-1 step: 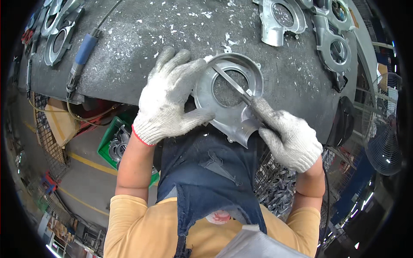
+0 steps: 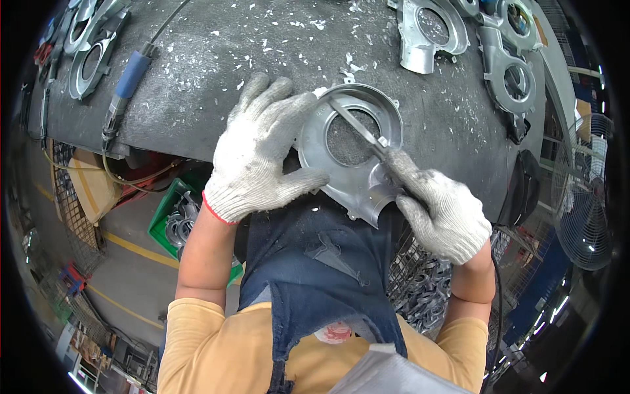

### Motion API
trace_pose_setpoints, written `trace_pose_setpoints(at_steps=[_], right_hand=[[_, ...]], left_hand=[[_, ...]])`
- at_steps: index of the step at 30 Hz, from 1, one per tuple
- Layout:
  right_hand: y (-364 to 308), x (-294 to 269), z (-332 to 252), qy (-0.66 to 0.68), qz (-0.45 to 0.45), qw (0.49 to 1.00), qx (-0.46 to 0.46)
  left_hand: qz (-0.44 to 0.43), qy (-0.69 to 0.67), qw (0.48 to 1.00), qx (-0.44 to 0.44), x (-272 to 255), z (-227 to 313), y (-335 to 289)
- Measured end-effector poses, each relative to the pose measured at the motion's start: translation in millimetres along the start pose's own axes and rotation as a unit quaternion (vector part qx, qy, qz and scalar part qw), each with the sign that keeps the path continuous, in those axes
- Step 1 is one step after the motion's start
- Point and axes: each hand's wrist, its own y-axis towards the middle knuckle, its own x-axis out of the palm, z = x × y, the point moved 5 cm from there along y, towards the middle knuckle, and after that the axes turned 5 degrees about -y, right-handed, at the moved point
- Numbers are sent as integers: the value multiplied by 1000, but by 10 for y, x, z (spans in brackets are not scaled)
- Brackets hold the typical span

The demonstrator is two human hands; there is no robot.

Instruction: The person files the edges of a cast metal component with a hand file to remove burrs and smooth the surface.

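Observation:
A silvery cast-metal housing lies at the bench's near edge, with a big round hole, a raised curved rim and a flared spout toward me. My left hand, in a white knit glove, steadies its left side. The thumb lies over the near left edge and the index finger at the upper left rim; the other fingers stretch out over the bench. In my gloved right hand is a narrow flat file-like metal tool. Its blade slants across the hole, the tip near the rim's upper left inside. The grip is mostly hidden by my fingers.
More metal housings lie at the bench's far right and far left. A blue-gripped corded tool rests at left. Metal flakes litter the dark bench. Below stand a green crate and a wire basket, both holding parts. A fan stands right.

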Motion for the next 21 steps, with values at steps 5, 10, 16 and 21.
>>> trace_pose_setpoints(at_steps=[5,10,16,21], right_hand=[[5,-18,-41,1,-8,1000,13],[-55,-31,45,0,-25,999,38],[-195,-174,149,-15,27,997,73],[-146,-199,175,-16,-35,995,87]], left_hand=[[4,0,1000,10,-3,-5,-23],[-9,4,1000,3,12,-10,-15],[-5,4,1000,4,27,-8,-17],[-1,7,1000,13,16,-16,-31]])
